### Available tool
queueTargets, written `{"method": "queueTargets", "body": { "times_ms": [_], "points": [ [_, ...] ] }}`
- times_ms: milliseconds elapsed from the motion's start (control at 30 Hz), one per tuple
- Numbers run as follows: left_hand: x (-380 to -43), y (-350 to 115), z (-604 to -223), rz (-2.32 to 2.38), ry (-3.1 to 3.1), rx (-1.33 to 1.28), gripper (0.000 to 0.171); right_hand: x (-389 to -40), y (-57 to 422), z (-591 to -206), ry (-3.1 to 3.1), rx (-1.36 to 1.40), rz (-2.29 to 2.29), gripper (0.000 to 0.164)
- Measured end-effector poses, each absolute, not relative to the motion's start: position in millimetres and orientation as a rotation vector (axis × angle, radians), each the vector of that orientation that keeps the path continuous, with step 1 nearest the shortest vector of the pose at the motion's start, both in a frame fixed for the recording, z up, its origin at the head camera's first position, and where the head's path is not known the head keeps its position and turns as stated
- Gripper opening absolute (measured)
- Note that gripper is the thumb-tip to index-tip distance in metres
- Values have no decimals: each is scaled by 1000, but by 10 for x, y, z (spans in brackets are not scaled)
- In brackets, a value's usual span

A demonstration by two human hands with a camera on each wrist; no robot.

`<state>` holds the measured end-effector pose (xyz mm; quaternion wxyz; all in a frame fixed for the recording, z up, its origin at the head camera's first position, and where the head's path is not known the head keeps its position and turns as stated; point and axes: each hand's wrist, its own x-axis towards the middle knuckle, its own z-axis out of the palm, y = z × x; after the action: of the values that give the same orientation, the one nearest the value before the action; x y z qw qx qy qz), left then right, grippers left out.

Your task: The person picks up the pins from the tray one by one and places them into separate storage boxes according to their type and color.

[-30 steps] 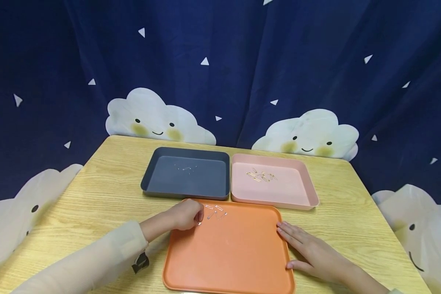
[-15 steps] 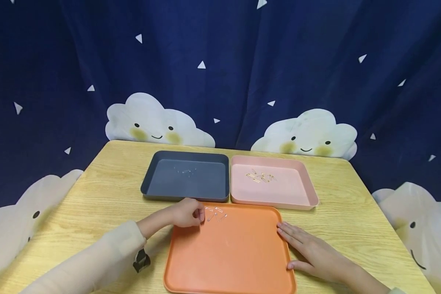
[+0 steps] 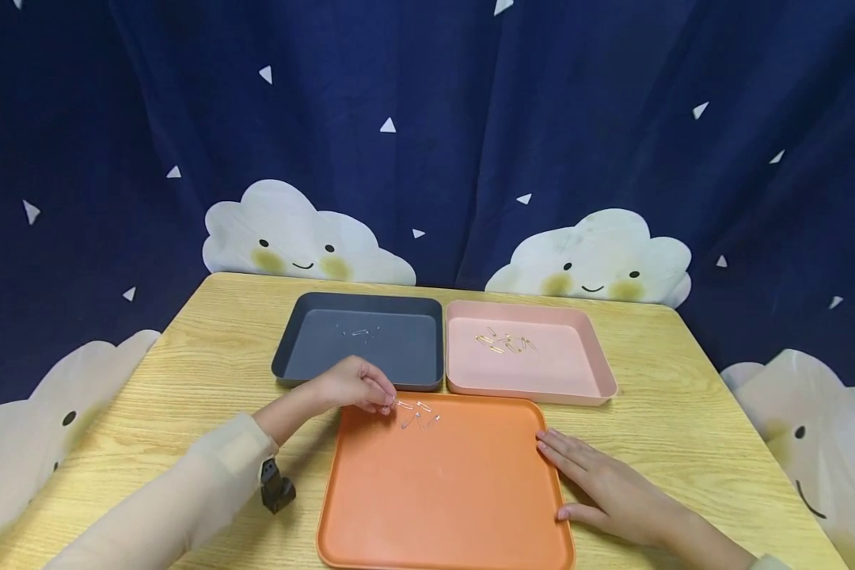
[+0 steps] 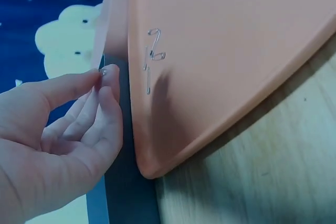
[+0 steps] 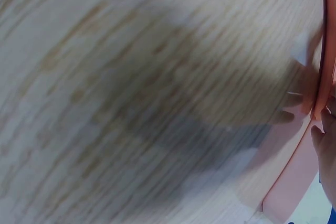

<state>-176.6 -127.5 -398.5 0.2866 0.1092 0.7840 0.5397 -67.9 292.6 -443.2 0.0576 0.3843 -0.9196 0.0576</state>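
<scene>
Between thumb and index finger, my left hand (image 3: 355, 385) pinches a small silver safety pin (image 4: 103, 71), mostly covered by the fingertips. That hand is raised over the far left corner of the orange tray (image 3: 456, 491), overlapping the dark tray's near rim in the head view. Several silver safety pins (image 3: 419, 415) lie on the orange tray just right of the fingers. My right hand (image 3: 609, 495) rests at the orange tray's right rim, fingers straight and thumb apart; only part of it shows at the edge of the right wrist view.
Behind the orange tray stand a dark grey tray (image 3: 406, 360) with a few silver pins (image 3: 359, 332) and a pink tray (image 3: 570, 360) with several gold safety pins (image 3: 509, 342). All sit on a wooden table (image 3: 214, 348) against a dark blue curtain (image 3: 442, 95).
My left hand has lifted from the orange tray and shifted slightly away toward the dark tray, a pin in its fingertips. My right hand has stayed in place.
</scene>
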Motion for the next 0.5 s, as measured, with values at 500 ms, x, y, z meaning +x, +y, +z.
{"method": "queueTargets", "body": {
  "times_ms": [500],
  "points": [
    [-2151, -1342, -3837, 1548, 2059, -9, 37, -697, 2944, -4431, -2809, 1183, 205, 79]
  ]
}}
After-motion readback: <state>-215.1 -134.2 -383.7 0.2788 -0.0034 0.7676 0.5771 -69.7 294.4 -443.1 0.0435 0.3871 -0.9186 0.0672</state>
